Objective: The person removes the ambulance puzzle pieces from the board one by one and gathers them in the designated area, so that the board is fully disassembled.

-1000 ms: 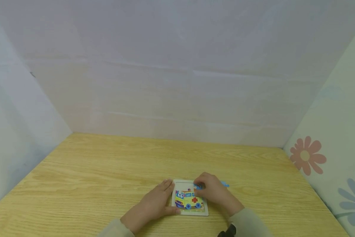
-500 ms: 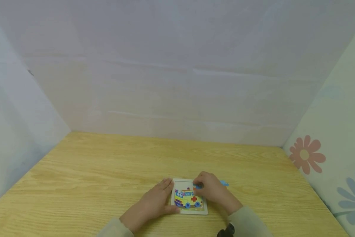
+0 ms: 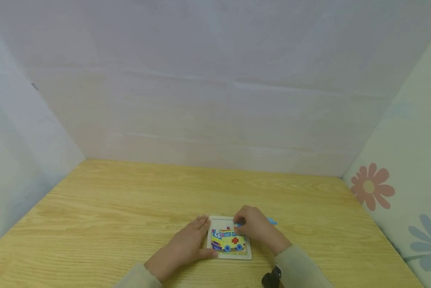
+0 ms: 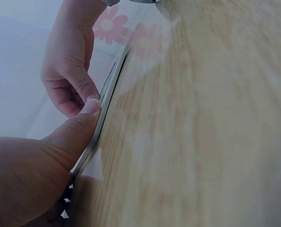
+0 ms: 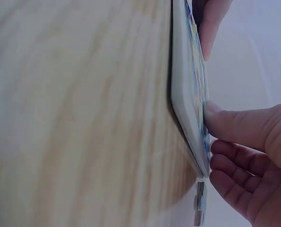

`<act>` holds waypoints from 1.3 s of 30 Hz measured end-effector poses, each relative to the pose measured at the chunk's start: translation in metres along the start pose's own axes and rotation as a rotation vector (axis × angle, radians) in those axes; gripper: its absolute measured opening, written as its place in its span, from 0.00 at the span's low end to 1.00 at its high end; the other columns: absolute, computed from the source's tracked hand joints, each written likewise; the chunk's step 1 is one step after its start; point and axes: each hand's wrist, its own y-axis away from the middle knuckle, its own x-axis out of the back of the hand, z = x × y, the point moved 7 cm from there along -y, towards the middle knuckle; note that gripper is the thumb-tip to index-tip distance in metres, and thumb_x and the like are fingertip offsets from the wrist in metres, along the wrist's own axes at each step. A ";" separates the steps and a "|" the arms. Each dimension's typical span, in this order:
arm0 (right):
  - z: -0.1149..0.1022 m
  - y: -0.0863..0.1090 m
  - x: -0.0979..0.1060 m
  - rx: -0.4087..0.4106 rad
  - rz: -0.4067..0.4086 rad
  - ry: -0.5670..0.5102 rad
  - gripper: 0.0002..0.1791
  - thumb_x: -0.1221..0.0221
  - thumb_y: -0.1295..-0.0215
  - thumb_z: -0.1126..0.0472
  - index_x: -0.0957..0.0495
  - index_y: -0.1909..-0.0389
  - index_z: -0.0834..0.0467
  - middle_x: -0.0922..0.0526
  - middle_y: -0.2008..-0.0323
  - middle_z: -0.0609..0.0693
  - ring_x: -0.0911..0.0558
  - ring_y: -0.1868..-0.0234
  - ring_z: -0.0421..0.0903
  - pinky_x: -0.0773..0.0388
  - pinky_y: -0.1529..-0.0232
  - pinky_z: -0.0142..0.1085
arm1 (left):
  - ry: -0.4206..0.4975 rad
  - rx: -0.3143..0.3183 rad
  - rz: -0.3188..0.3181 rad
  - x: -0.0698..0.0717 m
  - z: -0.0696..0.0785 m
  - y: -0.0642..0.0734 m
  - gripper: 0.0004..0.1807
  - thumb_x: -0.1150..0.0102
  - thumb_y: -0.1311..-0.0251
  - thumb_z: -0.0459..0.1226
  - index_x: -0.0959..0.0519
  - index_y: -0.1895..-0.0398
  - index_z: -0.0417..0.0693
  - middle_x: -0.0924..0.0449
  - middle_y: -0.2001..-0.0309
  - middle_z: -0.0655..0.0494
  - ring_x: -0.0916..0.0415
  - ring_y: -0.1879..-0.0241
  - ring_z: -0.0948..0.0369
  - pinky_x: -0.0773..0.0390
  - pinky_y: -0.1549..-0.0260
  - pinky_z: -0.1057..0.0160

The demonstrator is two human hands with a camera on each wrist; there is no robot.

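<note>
A small square jigsaw puzzle tray [image 3: 230, 257] with a pale frame lies on the table; its picture shows a yellow ambulance with a red cross and blue wheels. My left hand [image 3: 186, 244] steadies it, fingers stretched along the left edge and thumb resting on the near rim. At the upper right of the picture, my right hand [image 3: 255, 226] pinches a blue puzzle piece [image 3: 238, 225], mostly covered by the fingers. From the right wrist view, the right thumb [image 5: 225, 120] presses against the picture's surface while the other fingers curl beside the tray's edge. A pale strip of bare tray shows at the upper left.
Beyond the right hand lies a blue loose piece [image 3: 272, 221], partly hidden; the right wrist view shows loose pieces [image 5: 200, 201] edge-on by the tray corner. A black object [image 3: 272, 277] sits by the right sleeve. Pale walls enclose the wooden table [image 3: 129, 200].
The right hand stays at the tray's upper right, its fingers shifting slightly over the blue piece. The left hand keeps its place. The whole view has drifted slightly.
</note>
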 end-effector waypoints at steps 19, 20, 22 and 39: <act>-0.004 -0.002 0.004 0.024 0.003 -0.035 0.10 0.31 0.52 0.65 0.24 0.70 0.58 0.28 0.68 0.47 0.29 0.65 0.44 0.26 0.58 0.42 | 0.016 0.003 -0.001 0.001 0.002 -0.001 0.52 0.44 0.51 0.64 0.40 0.34 0.32 0.44 0.32 0.39 0.47 0.32 0.44 0.41 0.36 0.47; -0.004 -0.002 0.004 0.023 0.006 -0.038 0.11 0.31 0.52 0.65 0.24 0.70 0.58 0.28 0.68 0.47 0.29 0.64 0.44 0.26 0.57 0.42 | 0.013 0.002 -0.001 0.001 0.002 -0.001 0.52 0.44 0.51 0.64 0.40 0.34 0.32 0.44 0.32 0.39 0.47 0.32 0.44 0.41 0.36 0.47; -0.003 -0.002 0.005 0.021 0.009 -0.036 0.11 0.31 0.52 0.65 0.24 0.70 0.58 0.27 0.68 0.47 0.29 0.64 0.44 0.26 0.58 0.42 | 0.013 -0.001 -0.001 0.002 0.003 -0.001 0.52 0.44 0.51 0.64 0.40 0.34 0.32 0.44 0.32 0.38 0.47 0.32 0.44 0.41 0.36 0.47; -0.005 0.000 0.002 -0.007 0.027 -0.004 0.11 0.32 0.52 0.66 0.25 0.70 0.57 0.26 0.70 0.47 0.30 0.68 0.43 0.27 0.65 0.36 | 0.016 0.000 -0.001 0.002 0.002 -0.001 0.52 0.44 0.52 0.64 0.40 0.35 0.31 0.44 0.32 0.38 0.46 0.32 0.44 0.41 0.36 0.47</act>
